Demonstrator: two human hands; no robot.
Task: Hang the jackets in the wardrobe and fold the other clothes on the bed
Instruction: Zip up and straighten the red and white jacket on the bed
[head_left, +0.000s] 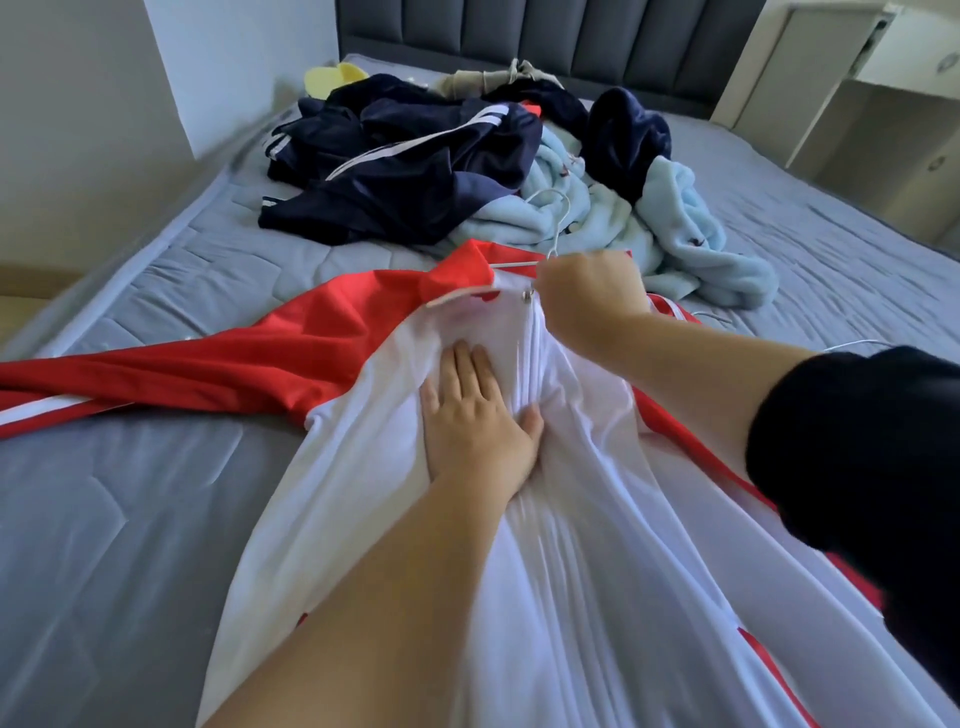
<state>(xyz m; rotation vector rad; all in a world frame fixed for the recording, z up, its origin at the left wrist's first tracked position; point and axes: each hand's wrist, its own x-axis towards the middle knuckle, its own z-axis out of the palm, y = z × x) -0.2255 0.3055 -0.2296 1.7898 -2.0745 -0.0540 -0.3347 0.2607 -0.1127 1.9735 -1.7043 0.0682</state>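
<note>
Several white stripes are seen along the sleeve of the red jacket (291, 353) at 9 o'clock, and more across the navy jacket (405, 171) at 12 o'clock. Small prints on the light blue fleece (675, 228) at 1 o'clock are too blurred to be read.

The left hand (475, 415) is laid flat at the centre. Its fingers are straight and close together, the thumb is spread out to 3 o'clock, and the palm is pressed on the jacket's white lining (571, 545) just beside the zip. The forearm is stretched up from 6 o'clock.

The right hand (587, 296) is curled round the neck of the hanger (556, 223) at the jacket's collar, and the hook is seen rising towards 12 o'clock. The wrist is bent down. The arm enters from 3 o'clock in a dark sleeve (857, 467).

The red jacket is spread open, lining up, on the bed (130, 519), with one sleeve trailed out to 9 o'clock. The remaining clothes are heaped beyond it, near the headboard (571, 31). A white cabinet (883, 104) is seen at 2 o'clock.
</note>
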